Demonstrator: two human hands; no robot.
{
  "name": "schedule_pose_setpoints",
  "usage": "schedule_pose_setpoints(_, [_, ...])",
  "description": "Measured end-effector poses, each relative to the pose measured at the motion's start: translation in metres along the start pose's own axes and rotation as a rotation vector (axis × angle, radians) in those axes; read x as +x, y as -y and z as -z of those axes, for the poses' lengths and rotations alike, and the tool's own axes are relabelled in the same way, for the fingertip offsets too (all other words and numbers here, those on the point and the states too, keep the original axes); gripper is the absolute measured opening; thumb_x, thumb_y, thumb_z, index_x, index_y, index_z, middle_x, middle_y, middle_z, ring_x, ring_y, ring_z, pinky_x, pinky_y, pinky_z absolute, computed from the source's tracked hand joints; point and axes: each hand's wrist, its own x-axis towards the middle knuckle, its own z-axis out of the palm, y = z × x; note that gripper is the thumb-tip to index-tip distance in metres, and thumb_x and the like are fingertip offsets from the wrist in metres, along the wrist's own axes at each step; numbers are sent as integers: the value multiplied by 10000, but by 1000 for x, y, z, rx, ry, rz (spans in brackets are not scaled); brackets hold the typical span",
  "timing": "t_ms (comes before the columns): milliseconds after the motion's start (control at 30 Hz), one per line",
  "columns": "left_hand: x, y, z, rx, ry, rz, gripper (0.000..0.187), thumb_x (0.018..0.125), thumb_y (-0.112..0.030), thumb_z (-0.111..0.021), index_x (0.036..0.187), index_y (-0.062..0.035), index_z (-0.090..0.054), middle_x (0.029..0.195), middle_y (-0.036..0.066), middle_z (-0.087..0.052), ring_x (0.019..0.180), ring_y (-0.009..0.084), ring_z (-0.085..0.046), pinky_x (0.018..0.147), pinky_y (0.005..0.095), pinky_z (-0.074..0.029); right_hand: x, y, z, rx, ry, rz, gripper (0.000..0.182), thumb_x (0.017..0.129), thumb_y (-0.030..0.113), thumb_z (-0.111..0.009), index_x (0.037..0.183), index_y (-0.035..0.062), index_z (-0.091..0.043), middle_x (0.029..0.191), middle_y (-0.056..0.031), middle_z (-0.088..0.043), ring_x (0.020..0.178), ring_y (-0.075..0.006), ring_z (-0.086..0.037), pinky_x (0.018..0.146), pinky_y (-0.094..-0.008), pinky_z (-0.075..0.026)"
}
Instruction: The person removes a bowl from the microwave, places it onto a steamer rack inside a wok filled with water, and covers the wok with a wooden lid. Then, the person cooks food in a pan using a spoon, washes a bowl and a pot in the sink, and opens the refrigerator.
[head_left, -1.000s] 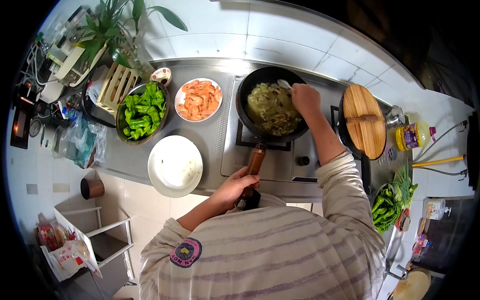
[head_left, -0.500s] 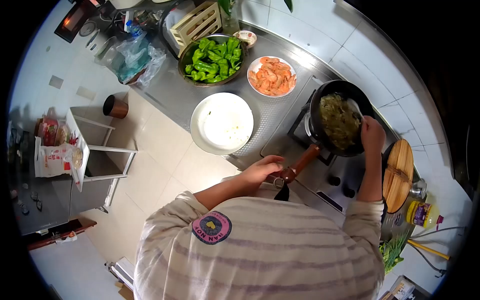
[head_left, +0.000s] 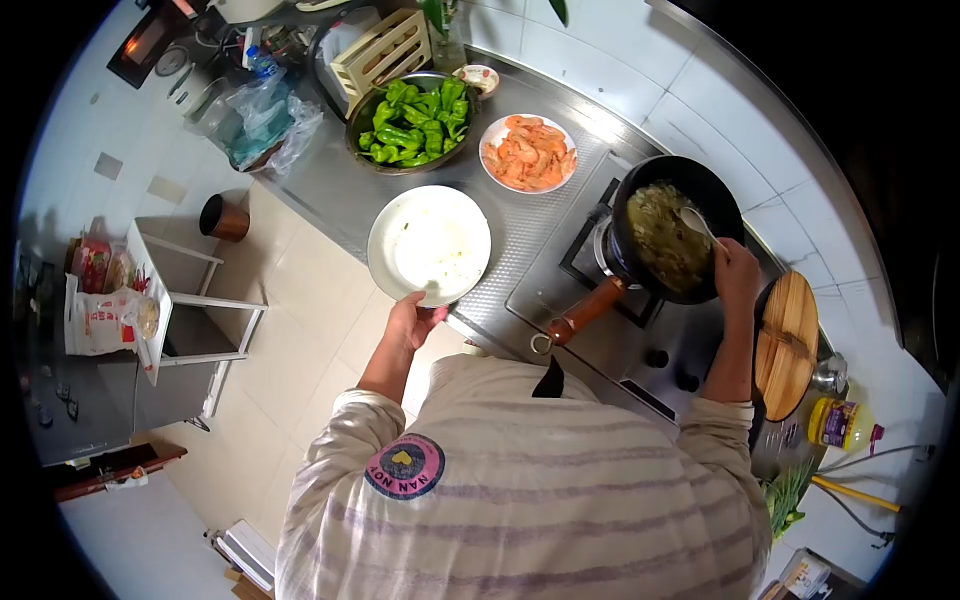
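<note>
My right hand (head_left: 737, 278) is closed around the handle of a pale spoon (head_left: 693, 219). The spoon's head rests in cooked, brownish-green shredded food (head_left: 665, 238) inside a black wok (head_left: 724, 195) on the stove. The wok's wooden handle (head_left: 590, 310) points toward my body, with no hand on it. At the counter's front edge, my left hand (head_left: 411, 321) grips the near rim of a large white bowl (head_left: 381, 245), its thumb over the edge. A few food scraps and wet traces lie in the bowl.
Behind the bowl stand a plate of cooked shrimp (head_left: 528, 152) and a metal basin of green peppers (head_left: 412, 125). To the right are a wooden lid (head_left: 785, 345) and an oil bottle (head_left: 842, 424). A white rack (head_left: 205, 298) stands on the left.
My left hand has let go of the wok handle and moved left to the white bowl's rim. My right hand still holds the spoon, whose head has shifted within the wok.
</note>
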Motion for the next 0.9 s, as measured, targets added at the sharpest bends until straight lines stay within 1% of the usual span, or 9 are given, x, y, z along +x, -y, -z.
schedule_pose_setpoints(33, [3,-2,-2,11,-16,-34,343,881,-40,-375,1175,136,-358,1076,249,-488,843,312,-586,686,360,-584,-2,-1,2,-9,14,-3,206,859,261,-538,943,117,-660,800,-142,-641,770,-331,-616,658,-400,-477])
schedule_pose_setpoints(167, [8,-2,7,17,-68,-24,426,826,41,-367,1240,98,-285,1114,254,-472,891,352,-588,698,388,-597,-12,-15,6,84,-45,-26,200,850,247,-561,945,104,-664,790,-149,-644,766,-321,-624,650,-380,-478])
schedule_pose_setpoints(300, [-37,-17,-16,174,25,-246,539,793,65,-380,1308,16,-226,1202,264,-439,960,379,-585,661,374,-606,-27,-29,17,206,-49,-142,214,850,239,-582,972,85,-665,778,-146,-649,740,-281,-640,648,-349,-479])
schedule_pose_setpoints(467, [-58,-63,-80,343,190,-371,498,796,53,-393,1282,18,-292,1180,235,-487,950,351,-595,662,389,-599,-46,-15,30,367,-180,-189,197,855,205,-591,982,75,-667,800,-120,-651,696,-238,-630,632,-318,-476])
schedule_pose_setpoints(533, [-73,-75,-125,499,319,-502,478,795,47,-410,1264,23,-324,1154,226,-507,942,337,-602,660,383,-595,-52,-1,45,443,-276,-108,171,852,155,-597,982,67,-665,813,-107,-647,681,-220,-616,610,-297,-465])
schedule_pose_setpoints(600, [-74,-81,-167,492,441,-456,566,782,76,-415,1308,-35,-240,1166,206,-487,934,313,-607,641,372,-596,-55,6,56,416,-384,-38,161,834,107,-613,982,66,-660,752,-104,-626,656,-235,-594,581,-296,-448])
schedule_pose_setpoints(700, [-101,-72,-241,662,650,-626,683,753,123,-361,1357,-124,-159,1231,185,-409,995,313,-577,618,373,-593,-61,17,75,369,-497,84,166,809,77,-632,971,86,-664,711,-95,-605,637,-251,-577,572,-322,-437])
schedule_pose_setpoints(800, [-101,-49,-291,831,798,-790,791,699,136,-356,1413,-119,-129,1255,146,-401,1065,267,-527,649,310,-573,-57,14,80,268,-615,218,186,778,53,-651,959,97,-665,684,-76,-588,612,-248,-560,567,-341,-420])
schedule_pose_setpoints(900, [-112,-25,-326,927,872,-834,753,710,128,-352,1401,-99,-160,1250,125,-402,1100,265,-500,717,341,-565,-49,7,82,203,-684,286,191,769,55,-656,955,95,-664,689,-56,-592,609,-227,-562,570,-352,-406])
